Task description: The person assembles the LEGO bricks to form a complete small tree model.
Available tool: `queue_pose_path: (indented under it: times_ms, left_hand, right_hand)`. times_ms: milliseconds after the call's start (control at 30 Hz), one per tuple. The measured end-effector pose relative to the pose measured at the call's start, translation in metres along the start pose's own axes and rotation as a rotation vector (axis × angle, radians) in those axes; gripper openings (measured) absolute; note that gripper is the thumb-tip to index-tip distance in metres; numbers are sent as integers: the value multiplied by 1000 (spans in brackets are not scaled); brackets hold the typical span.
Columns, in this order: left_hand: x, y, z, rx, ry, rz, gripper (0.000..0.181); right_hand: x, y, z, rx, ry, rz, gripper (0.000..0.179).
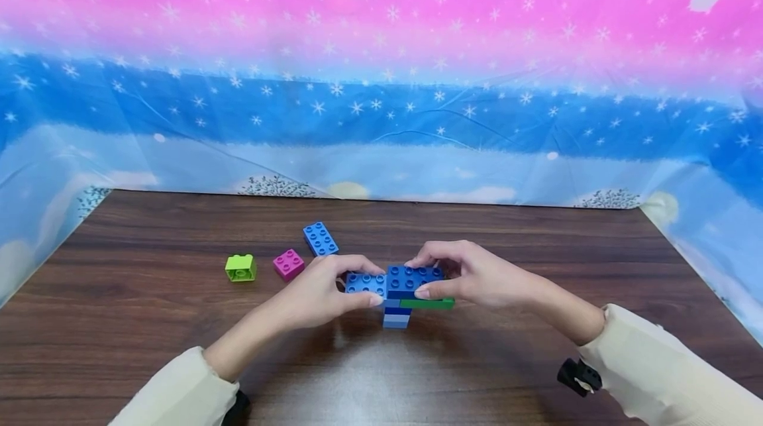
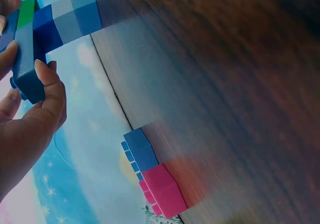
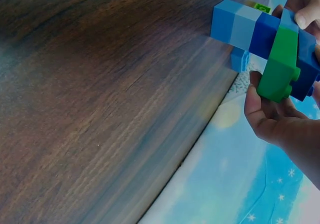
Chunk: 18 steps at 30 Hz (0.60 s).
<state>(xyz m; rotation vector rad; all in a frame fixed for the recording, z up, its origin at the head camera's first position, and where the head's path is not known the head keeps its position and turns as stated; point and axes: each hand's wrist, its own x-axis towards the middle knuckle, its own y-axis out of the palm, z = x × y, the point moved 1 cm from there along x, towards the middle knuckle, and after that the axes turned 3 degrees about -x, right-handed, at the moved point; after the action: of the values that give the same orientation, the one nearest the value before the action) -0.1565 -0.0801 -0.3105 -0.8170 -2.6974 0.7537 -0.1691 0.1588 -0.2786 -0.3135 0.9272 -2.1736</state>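
Note:
Several toy building bricks form a T shape between the hands. Its upright stem (image 1: 396,320) stacks dark blue, pale blue-grey and mid-blue bricks. Across the stem lie a blue brick (image 1: 365,282) on the left and a green brick (image 3: 280,64) on the right. A dark blue brick (image 1: 411,280) sits on top of these. My left hand (image 1: 326,290) grips the blue brick's outer end between thumb and fingers. With thumb and fingers at its front and back, my right hand (image 1: 471,273) holds the dark blue brick; some fingers reach under the green end.
Loose on the wooden table (image 1: 149,333) to the left are a lime green brick (image 1: 241,268) lying on its side, a magenta brick (image 1: 289,264) and a blue brick (image 1: 320,238). A snowflake-patterned cloth (image 1: 381,114) hangs along the table's back edge.

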Motion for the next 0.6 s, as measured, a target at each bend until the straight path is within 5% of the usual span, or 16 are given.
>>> queue_pose_path:
  times_ms: [600]
  left_hand:
    - [-1, 1, 0, 20, 10, -11, 29]
  right_hand:
    - [-1, 1, -3, 22, 0, 1, 28]
